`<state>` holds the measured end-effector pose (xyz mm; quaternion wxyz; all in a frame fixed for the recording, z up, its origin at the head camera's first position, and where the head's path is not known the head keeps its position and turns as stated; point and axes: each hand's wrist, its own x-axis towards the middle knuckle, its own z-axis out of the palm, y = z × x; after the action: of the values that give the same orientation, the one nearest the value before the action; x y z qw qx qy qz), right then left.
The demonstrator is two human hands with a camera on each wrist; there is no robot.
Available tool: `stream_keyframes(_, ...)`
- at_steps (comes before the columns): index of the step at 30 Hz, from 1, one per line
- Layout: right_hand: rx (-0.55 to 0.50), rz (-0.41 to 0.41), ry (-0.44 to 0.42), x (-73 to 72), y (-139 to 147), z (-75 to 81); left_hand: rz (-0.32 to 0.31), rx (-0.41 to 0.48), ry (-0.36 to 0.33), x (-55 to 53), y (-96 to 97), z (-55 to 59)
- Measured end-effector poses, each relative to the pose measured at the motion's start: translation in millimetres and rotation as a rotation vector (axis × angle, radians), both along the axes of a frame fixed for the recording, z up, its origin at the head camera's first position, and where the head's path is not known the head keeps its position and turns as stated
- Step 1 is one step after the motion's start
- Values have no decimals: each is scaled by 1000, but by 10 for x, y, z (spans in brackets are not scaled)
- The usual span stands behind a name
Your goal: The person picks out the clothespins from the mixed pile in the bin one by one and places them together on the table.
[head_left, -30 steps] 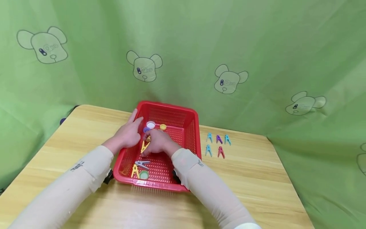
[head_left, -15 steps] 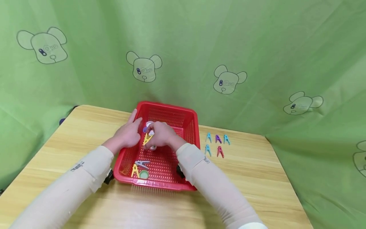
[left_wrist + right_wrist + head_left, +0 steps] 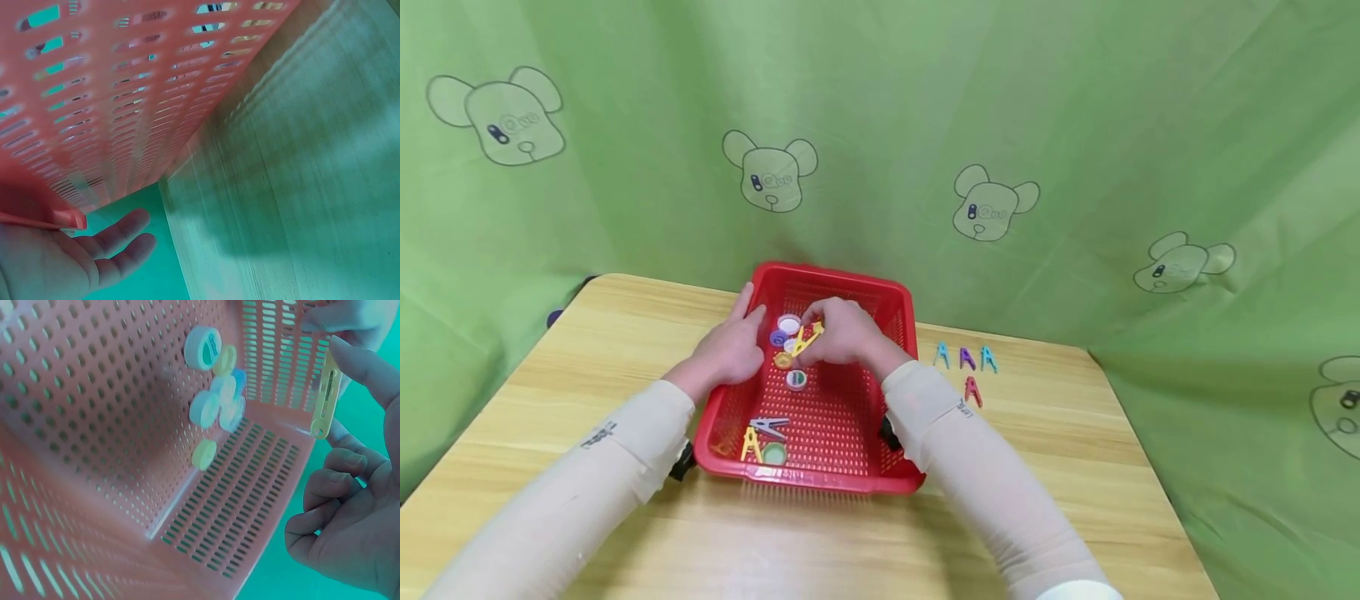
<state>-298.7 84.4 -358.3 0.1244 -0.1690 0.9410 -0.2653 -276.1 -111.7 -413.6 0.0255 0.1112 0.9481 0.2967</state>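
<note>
Over the red basket [image 3: 797, 478], my right hand [image 3: 844, 331] pinches a yellow clothespin [image 3: 806, 341] between thumb and index finger; the right wrist view shows the clothespin [image 3: 327, 397] edge-on, other fingers bent. My left hand [image 3: 727, 346] rests on the basket's left rim with fingers fairly straight, two of them spread outside the wall in the left wrist view. Bottle caps lie on the basket floor: a white one [image 3: 789, 324], a purple one [image 3: 778, 338], a gold one [image 3: 783, 361] and a white-and-green one [image 3: 797, 380]. Nearer me are a grey clothespin [image 3: 769, 427], another yellow clothespin [image 3: 751, 445] and a green cap [image 3: 774, 453].
Right of the basket on the wooden table [image 3: 1045, 433] lie blue clothespins [image 3: 988, 359], a purple clothespin [image 3: 967, 358] and a red one [image 3: 973, 392]. A green curtain [image 3: 880, 100] with printed bear heads hangs behind the table.
My right hand has moved back and right with the yellow clothespin, uncovering the gold and white-and-green caps. The near blue clothespin is now hidden by the right sleeve. My left hand stays put.
</note>
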Motion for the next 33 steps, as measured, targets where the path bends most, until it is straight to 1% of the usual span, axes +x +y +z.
stream_keyframes(4,0,0,48,-33,84,64,4,11,-8,11,9,11)
stream_keyframes(9,-1,-39,66,-48,184,157,-1,13,-3,8,10,14)
stream_keyframes(13,22,-41,100,-72,277,216,-3,14,6,-3,7,2)
stream_keyframes(16,25,-50,120,-88,356,240,4,25,0,1,5,3)
stream_keyframes(20,1,-77,115,-101,472,260,5,30,-10,7,1,11)
stream_keyframes(25,-32,-99,101,-108,631,284,0,17,-6,12,7,22)
stream_keyframes(33,-55,-136,93,-106,900,293,-1,25,-12,25,15,26)
